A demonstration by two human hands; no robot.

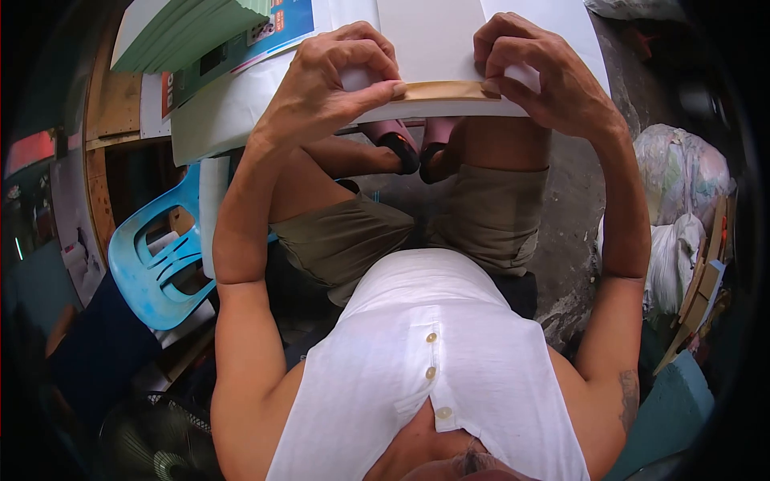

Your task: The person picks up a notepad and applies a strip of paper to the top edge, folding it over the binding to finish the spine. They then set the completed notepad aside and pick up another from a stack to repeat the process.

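Head view: left hand (345, 84) and right hand (545, 76) at opposite ends of a tan strip (449, 90), both nearly closed in a pinch, fingers curled, thumb tips on the strip ends. Exact finger contact beneath: not discernible. Tan strip: crosswise at the body-side end of a grey board (433, 36), over a white sheet (581, 64).

For good technique, keep both pinches level and pull lightly outward to hold the strip taut. Align along the board end before pressing; press evenly from the middle toward both ends. Avoid unequal force, likely to cause skew or creasing. Keep fingertips clear of the central span.

Outward from the tan strip: green-edged stack (196, 36) to the upper left, on printed material; blue plastic chair (148, 240) to the lower left; fan (164, 441) farther down on the same side; clear plastic bag (682, 172) to the lower right, with a white bag (674, 260) just below.

Count: hands, two; tan strip, one; grey board, one; green-edged stack, one, leaves too many to count; chair, one; fan, one; clear bag, one; white bag, one; visible shirt buttons (431, 337), three.
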